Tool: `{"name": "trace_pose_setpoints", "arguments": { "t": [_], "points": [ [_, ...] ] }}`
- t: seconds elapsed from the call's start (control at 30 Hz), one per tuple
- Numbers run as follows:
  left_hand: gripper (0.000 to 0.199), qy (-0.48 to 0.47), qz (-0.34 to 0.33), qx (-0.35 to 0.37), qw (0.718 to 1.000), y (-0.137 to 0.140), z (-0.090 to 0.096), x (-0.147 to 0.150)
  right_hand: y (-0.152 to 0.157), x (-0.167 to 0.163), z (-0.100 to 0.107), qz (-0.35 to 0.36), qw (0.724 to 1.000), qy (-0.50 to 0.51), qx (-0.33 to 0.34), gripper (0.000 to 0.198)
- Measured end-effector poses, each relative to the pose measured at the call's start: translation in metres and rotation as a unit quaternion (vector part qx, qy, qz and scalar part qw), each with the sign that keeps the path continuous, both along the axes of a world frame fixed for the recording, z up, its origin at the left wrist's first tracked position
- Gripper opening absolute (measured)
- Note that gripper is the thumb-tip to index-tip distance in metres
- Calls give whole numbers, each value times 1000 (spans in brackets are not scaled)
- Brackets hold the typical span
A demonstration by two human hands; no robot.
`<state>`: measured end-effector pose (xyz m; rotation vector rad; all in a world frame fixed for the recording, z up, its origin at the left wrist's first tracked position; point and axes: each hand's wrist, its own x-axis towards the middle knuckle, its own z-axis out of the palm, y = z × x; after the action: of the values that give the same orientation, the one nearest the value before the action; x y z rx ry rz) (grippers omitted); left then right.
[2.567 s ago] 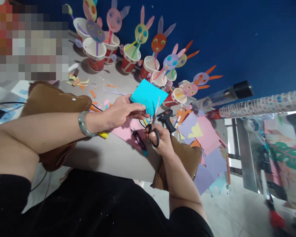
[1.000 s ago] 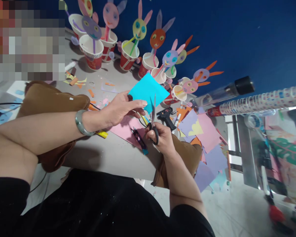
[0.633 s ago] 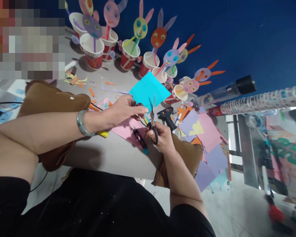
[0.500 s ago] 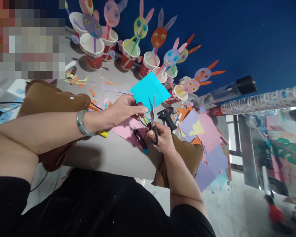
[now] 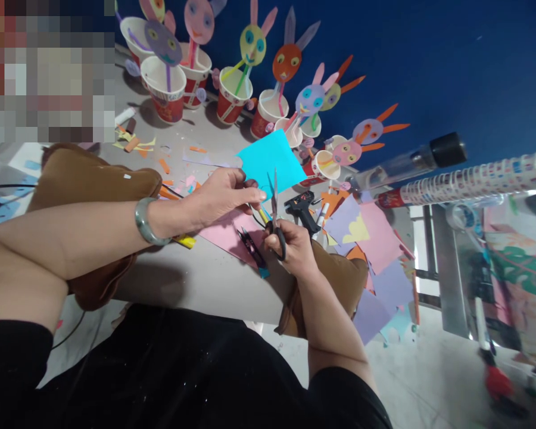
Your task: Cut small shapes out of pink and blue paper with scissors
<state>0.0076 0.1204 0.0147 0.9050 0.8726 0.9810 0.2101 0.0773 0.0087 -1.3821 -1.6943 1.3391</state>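
Note:
Pinched between the thumb and fingers of my left hand [image 5: 226, 193] is a bright blue sheet of paper [image 5: 270, 156], held up above the table. A curved line shows faintly near its lower edge. My right hand [image 5: 292, 245] is closed around the black handles of a pair of scissors [image 5: 274, 205], whose blades point up and overlap the paper's lower edge in view. Whether the blades are cutting I cannot tell. Beneath my hands lie a pink sheet [image 5: 221, 229] and small dark thread snips [image 5: 251, 245]. A black glue gun [image 5: 304, 210] rests just right of the scissors.
Paper cups [image 5: 164, 98] with rabbit-faced paper figures line the back of the table. Brown cushions [image 5: 93, 179] lie under both arms. Coloured paper sheets [image 5: 379, 238] pile up at the right, beside a long stack of cups [image 5: 469, 179]. Paper scraps [image 5: 134, 143] litter the left.
The blue paper has turned slightly in my left hand, its right corner shifting left. My right hand and the scissors have hardly moved.

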Motion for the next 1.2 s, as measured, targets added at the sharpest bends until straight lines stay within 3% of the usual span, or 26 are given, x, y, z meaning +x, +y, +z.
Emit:
{"name": "trace_pose_setpoints", "arguments": {
  "t": [0.37, 0.77, 1.2],
  "points": [
    [17, -10, 6, -18, 1000, 0, 8, 0, 0, 0, -1, 3, 1000, -7, -1, 58],
    [17, -5, -13, 6, 1000, 0, -3, 0, 0, 0, -2, 23, 1000, 2, -4, 63],
    [20, 16, -27, 20, 999, -1, 1, -1, 0, 2, -4, 21, 1000, -4, 0, 64]
  ]
}}
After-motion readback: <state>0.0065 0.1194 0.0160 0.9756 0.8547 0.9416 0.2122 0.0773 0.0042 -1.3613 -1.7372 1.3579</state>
